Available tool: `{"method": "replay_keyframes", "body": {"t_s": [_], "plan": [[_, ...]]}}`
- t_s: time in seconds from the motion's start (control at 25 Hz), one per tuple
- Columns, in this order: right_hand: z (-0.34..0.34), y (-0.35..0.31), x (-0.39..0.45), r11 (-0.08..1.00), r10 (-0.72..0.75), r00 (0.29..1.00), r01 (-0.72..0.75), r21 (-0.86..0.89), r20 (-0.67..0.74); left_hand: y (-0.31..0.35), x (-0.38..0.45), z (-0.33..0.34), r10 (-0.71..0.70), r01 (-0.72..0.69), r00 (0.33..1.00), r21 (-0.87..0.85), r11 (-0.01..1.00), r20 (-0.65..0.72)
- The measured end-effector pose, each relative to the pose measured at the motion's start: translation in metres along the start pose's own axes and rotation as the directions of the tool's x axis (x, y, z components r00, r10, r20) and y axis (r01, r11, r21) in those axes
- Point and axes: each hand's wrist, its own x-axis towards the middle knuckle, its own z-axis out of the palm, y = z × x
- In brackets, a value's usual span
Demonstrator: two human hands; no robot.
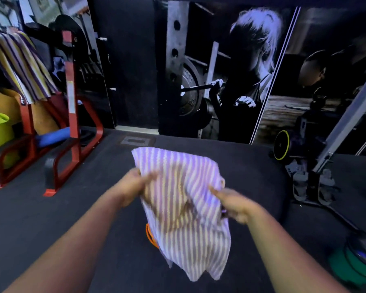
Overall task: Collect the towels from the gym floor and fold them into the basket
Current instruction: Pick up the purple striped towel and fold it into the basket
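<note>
Two hands hold one striped towel (184,199) up in the air over the gym floor (51,218).

Your left hand (133,185) pinches its left edge and your right hand (235,204) grasps its right edge, slightly lower; the towel's long axis hangs downward and a little to your right, free end toward you. Something orange (150,234) peeks from behind it, possibly the basket; I cannot tell.

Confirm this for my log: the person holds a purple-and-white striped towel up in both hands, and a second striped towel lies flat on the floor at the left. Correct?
Not quite. Both the left hand and the right hand do grip the purple-and-white striped towel, but the second striped towel is not on the floor: the head view shows it draped over the red rack at the left.
</note>
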Motion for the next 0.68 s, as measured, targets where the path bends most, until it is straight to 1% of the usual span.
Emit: {"method": "replay_keyframes", "body": {"t_s": [0.04, 0.08, 0.12, 0.16, 0.2, 0.24, 0.28, 0.32, 0.36, 0.4, 0.44, 0.48, 0.52, 0.56, 0.6, 0.64, 0.68], "plan": [[0.004, 0.009, 0.001, 0.994, 0.017, 0.999, -0.012, -0.109, 0.039, -0.014, -0.007, 0.002, -0.062, 0.053, 0.997, 0.182, 0.982, 0.045], [0.004, 0.014, 0.004, 0.996, -0.019, 1.000, 0.020, -0.092, 0.010, -0.022, -0.012, 0.003, -0.093, 0.079, 0.995, 0.281, 0.956, 0.037], [0.002, 0.013, 0.008, 0.997, -0.070, 0.995, 0.068, -0.023, -0.067, -0.026, -0.011, 0.002, -0.079, 0.080, 0.997, 0.278, 0.957, -0.014], [-0.004, 0.012, 0.011, 0.987, -0.124, 0.980, 0.138, 0.087, -0.155, -0.025, -0.009, -0.001, -0.058, 0.075, 0.995, 0.221, 0.972, -0.086], [-0.009, 0.005, 0.011, 0.947, -0.166, 0.963, 0.217, 0.238, -0.214, -0.022, -0.005, -0.005, -0.041, 0.060, 0.987, 0.120, 0.991, -0.154], [-0.016, 0.002, 0.014, 0.895, -0.183, 0.958, 0.255, 0.365, -0.222, -0.018, 0.000, -0.009, -0.042, 0.049, 0.975, 0.029, 0.998, -0.218], [-0.021, 0.000, 0.016, 0.876, -0.182, 0.966, 0.243, 0.417, -0.182, -0.014, 0.006, -0.011, -0.044, 0.030, 0.963, -0.055, 0.998, -0.266], [-0.023, 0.000, 0.017, 0.929, -0.151, 0.980, 0.186, 0.321, -0.132, -0.009, 0.010, -0.010, -0.043, 0.016, 0.958, -0.098, 0.995, -0.285], [-0.021, 0.002, 0.015, 0.988, -0.116, 0.991, 0.122, 0.098, -0.065, -0.005, 0.014, -0.007, -0.039, 0.010, 0.959, -0.103, 0.995, -0.281], [-0.019, 0.007, 0.016, 0.991, -0.109, 0.994, 0.106, -0.075, -0.027, -0.001, 0.017, -0.004, -0.021, -0.007, 0.966, -0.105, 0.994, -0.257], [-0.016, 0.008, 0.016, 0.983, -0.139, 0.989, 0.133, -0.126, -0.044, 0.003, 0.018, -0.003, 0.015, -0.041, 0.973, -0.107, 0.993, -0.231], [-0.013, 0.004, 0.016, 0.982, -0.184, 0.979, 0.180, -0.053, -0.083, 0.007, 0.017, -0.002, 0.048, -0.079, 0.976, -0.143, 0.987, -0.214], [-0.012, -0.002, 0.014, 0.964, -0.222, 0.965, 0.239, 0.115, -0.142, 0.006, 0.013, -0.003, 0.055, -0.083, 0.982, -0.146, 0.986, -0.182], [-0.013, -0.008, 0.010, 0.911, -0.255, 0.952, 0.295, 0.288, -0.170, 0.002, 0.010, -0.005, 0.041, -0.051, 0.993, -0.090, 0.995, -0.113], [-0.016, -0.010, 0.009, 0.860, -0.275, 0.949, 0.314, 0.403, -0.154, -0.005, 0.006, -0.006, -0.002, 0.003, 0.999, 0.035, 0.999, -0.050], [-0.020, -0.009, 0.008, 0.854, -0.273, 0.957, 0.287, 0.435, -0.096, -0.015, 0.005, -0.009, -0.036, 0.038, 0.999, 0.133, 0.990, -0.018], [-0.019, -0.006, 0.006, 0.906, -0.232, 0.973, 0.222, 0.362, -0.014, -0.021, 0.009, -0.012, -0.030, 0.037, 0.999, 0.169, 0.985, -0.044]]}}
